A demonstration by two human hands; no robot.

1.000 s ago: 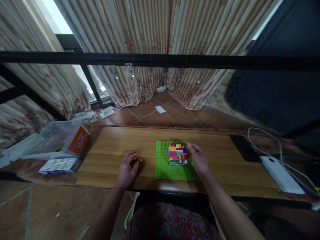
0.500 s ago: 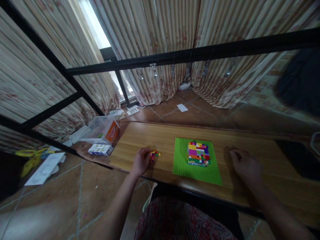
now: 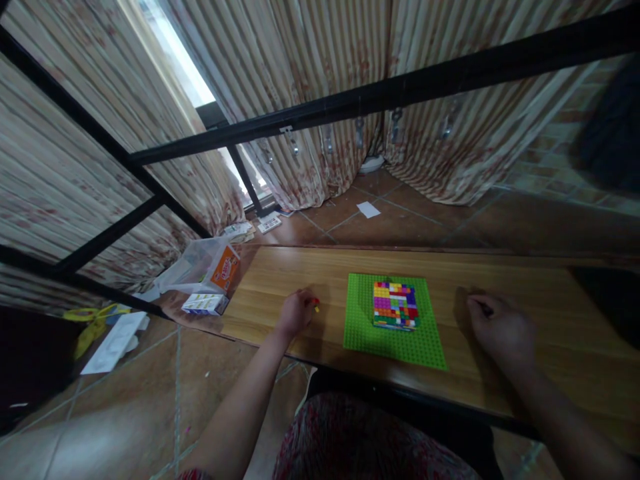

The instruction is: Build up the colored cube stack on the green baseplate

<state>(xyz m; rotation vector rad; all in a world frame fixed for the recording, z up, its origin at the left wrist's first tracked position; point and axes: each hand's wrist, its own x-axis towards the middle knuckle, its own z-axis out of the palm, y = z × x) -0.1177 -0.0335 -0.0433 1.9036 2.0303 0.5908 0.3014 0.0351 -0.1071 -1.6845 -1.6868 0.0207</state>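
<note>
A green baseplate point(image 3: 365, 330) lies on the wooden table point(image 3: 320, 267), and a square block of many-coloured small bricks point(image 3: 395, 305) stands on its far right part. My left hand point(image 3: 296, 312) rests on the table to the left of the plate, fingers curled over a few small red and yellow bricks point(image 3: 316, 305). My right hand point(image 3: 497, 328) lies on the table to the right of the plate, fingers loosely curled, with nothing visible in it.
At the table's left end stand a clear plastic bag with an orange box point(image 3: 224, 265) and a white box point(image 3: 204, 304). A black metal frame bar point(image 3: 380, 93) crosses above the table. Striped curtains hang behind; papers and a yellow thing lie on the tiled floor at left.
My right hand has left the brick block and moved right onto the bare table. My left hand stays closed over the small bricks. The camera has swung to the left.
</note>
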